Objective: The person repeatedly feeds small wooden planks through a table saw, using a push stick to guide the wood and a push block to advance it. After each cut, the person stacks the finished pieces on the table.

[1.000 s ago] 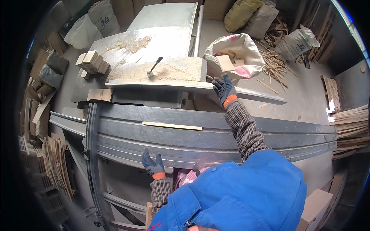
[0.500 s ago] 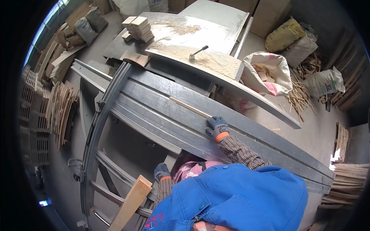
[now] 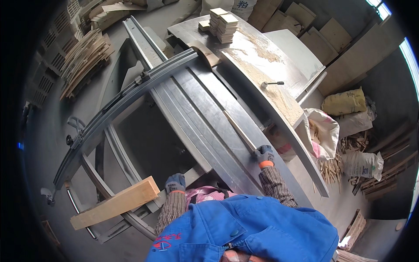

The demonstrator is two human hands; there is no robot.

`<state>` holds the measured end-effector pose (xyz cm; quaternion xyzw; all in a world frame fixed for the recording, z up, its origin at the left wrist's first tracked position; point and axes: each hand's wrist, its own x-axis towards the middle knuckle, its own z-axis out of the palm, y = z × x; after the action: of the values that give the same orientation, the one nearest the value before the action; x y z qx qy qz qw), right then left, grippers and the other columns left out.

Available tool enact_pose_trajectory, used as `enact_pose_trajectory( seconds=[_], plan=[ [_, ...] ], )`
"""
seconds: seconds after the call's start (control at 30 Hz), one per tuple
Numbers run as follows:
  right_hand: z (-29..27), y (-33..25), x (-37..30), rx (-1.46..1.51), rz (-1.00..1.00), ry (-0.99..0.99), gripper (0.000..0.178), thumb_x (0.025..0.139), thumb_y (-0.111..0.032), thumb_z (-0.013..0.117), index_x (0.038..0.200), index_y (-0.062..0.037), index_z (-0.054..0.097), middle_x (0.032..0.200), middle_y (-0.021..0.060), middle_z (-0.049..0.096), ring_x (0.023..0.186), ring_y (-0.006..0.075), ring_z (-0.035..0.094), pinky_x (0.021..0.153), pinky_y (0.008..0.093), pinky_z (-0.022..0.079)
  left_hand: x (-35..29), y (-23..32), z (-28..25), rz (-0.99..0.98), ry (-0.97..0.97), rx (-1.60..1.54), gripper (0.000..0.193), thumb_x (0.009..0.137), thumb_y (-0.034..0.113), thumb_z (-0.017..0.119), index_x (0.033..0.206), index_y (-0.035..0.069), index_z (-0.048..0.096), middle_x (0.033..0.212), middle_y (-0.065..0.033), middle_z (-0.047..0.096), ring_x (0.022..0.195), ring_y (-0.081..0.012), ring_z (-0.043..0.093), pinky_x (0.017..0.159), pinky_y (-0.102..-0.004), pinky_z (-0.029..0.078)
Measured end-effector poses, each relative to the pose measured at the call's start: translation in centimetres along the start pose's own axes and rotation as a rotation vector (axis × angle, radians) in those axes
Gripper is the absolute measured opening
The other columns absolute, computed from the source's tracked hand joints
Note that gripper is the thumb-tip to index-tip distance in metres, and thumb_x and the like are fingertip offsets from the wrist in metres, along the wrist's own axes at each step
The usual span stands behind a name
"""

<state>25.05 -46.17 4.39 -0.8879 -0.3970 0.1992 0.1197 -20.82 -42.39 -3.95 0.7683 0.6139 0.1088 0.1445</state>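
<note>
In a grey glove with an orange cuff, my right hand (image 3: 264, 153) is closed on the near end of a thin wooden strip (image 3: 239, 129). The strip lies along the grooved grey metal sliding table (image 3: 205, 111) of a panel saw, pointing away from me. My left hand (image 3: 175, 182), gloved alike, has its fingers curled over a grey metal bar (image 3: 198, 171) at the table's near left corner. Just left of that hand, a thick wooden board (image 3: 118, 203) rests across the machine's side frame.
A curved metal fence rail (image 3: 126, 94) crosses the left side. Small stacked wood blocks (image 3: 227, 28) and sawdust lie on the far tabletop (image 3: 192, 29). A black-handled lever (image 3: 273, 83) stands there. An open white sack (image 3: 325, 131) of offcuts is at right, near stacked planks.
The view has turned, so the machine appears rotated clockwise. My right hand still holds the strip's near end, and my left hand stays at the bar beside the board.
</note>
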Motion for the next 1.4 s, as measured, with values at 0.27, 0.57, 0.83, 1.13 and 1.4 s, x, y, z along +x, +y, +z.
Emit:
enact_pose_trajectory(
  seconds=[0.27, 0.57, 0.83, 1.13, 1.4],
  plan=[
    [0.9, 0.8, -1.1, 0.269, -0.182, -0.008, 0.030, 0.088, -0.027, 0.071, 0.110, -0.0059, 0.066, 0.091, 0.0154, 0.070, 0.085, 0.0281, 0.067, 0.078, 0.0391, 0.051, -0.5, 0.7, -0.4, 0.008, 0.047, -0.037, 0.025, 0.094, 0.031, 0.054, 0.087, 0.013, 0.071, 0.087, -0.0135, 0.072, 0.081, -0.0366, 0.067, 0.076, -0.0506, 0.055],
    [-2.1, -3.4, 8.8, 0.825, -0.093, 0.041, 0.033, 0.092, -0.019, 0.068, 0.120, -0.0025, 0.068, 0.075, -0.0028, 0.062, 0.062, 0.0068, 0.052, 0.057, 0.0238, 0.041, 1.9, -1.0, -0.1, -0.016, -0.062, 0.017, 0.027, 0.094, 0.032, 0.054, 0.088, 0.013, 0.072, 0.087, -0.0139, 0.071, 0.081, -0.0369, 0.067, 0.076, -0.0513, 0.054],
    [0.7, -15.1, 25.0, 0.608, -0.026, 0.014, 0.032, 0.092, -0.026, 0.064, 0.120, -0.0117, 0.072, 0.092, 0.0050, 0.074, 0.079, 0.0130, 0.065, 0.075, 0.0288, 0.051, 8.9, -5.3, -0.7, -0.069, -0.158, 0.104, 0.028, 0.094, 0.033, 0.054, 0.089, 0.013, 0.072, 0.087, -0.0136, 0.072, 0.082, -0.0368, 0.067, 0.077, -0.0513, 0.054],
    [-0.5, -22.8, 31.9, 0.479, -0.202, 0.139, 0.035, 0.093, -0.028, 0.066, 0.121, -0.0065, 0.070, 0.111, 0.0078, 0.074, 0.106, 0.0171, 0.065, 0.095, 0.0301, 0.048, 14.7, -6.9, -4.0, -0.048, -0.029, -0.006, 0.029, 0.095, 0.032, 0.053, 0.087, 0.012, 0.072, 0.088, -0.0139, 0.073, 0.081, -0.0357, 0.069, 0.077, -0.0504, 0.055],
    [1.7, -11.5, 9.3, 0.146, -0.446, 0.296, 0.041, 0.093, -0.017, 0.062, 0.132, -0.0034, 0.061, 0.121, 0.0226, 0.067, 0.113, 0.0373, 0.064, 0.096, 0.0412, 0.050, 21.9, -9.9, -4.0, -0.023, -0.041, 0.007, 0.036, 0.097, 0.037, 0.048, 0.088, 0.010, 0.071, 0.088, -0.0148, 0.073, 0.083, -0.0362, 0.069, 0.078, -0.0513, 0.055]
  ],
)
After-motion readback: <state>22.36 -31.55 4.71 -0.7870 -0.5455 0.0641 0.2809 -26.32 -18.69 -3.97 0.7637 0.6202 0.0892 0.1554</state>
